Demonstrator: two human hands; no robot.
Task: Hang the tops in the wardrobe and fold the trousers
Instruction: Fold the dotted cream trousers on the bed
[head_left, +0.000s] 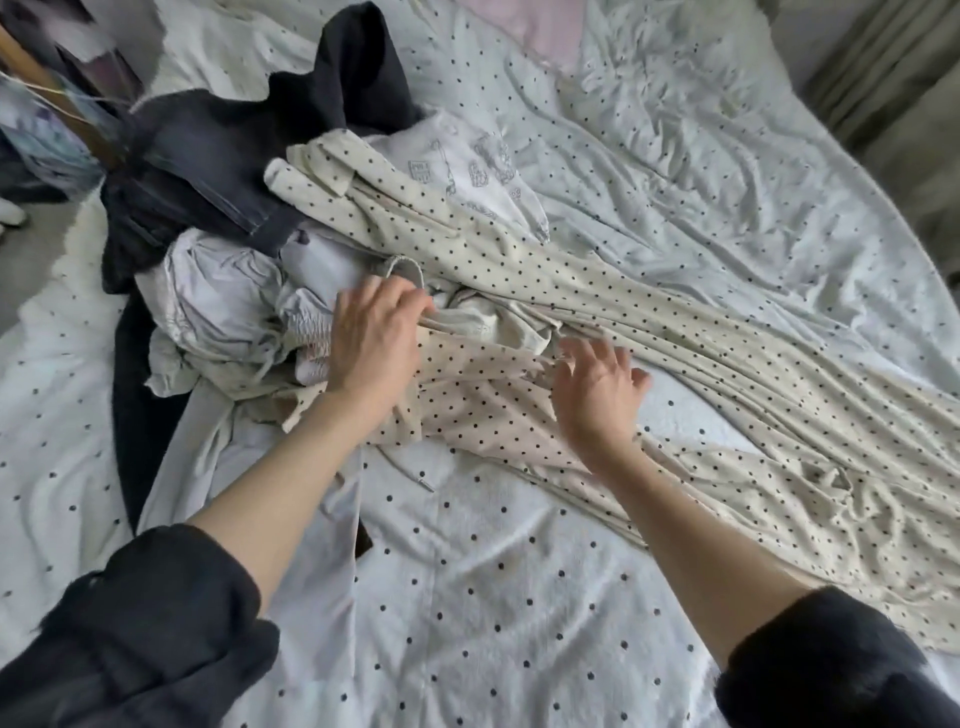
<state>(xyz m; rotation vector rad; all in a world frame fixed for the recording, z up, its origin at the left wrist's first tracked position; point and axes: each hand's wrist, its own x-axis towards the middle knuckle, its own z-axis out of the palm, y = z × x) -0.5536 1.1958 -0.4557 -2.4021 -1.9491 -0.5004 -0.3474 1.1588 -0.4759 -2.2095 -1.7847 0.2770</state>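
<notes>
At the middle of the frame the left hand (374, 340) rests on the heap of clothes, its fingers (410, 304) curled and seemingly pinching a fold of the cream dotted trousers (649, 332), though the grip is blurred. The right hand (597, 389) hovers just beside it over the same cloth, fingers spread wide and holding nothing. The trousers stretch toward the lower right across the bed (493, 597); dark jeans (208, 171) and a pale grey top (218, 306) lie bunched at centre left.
</notes>
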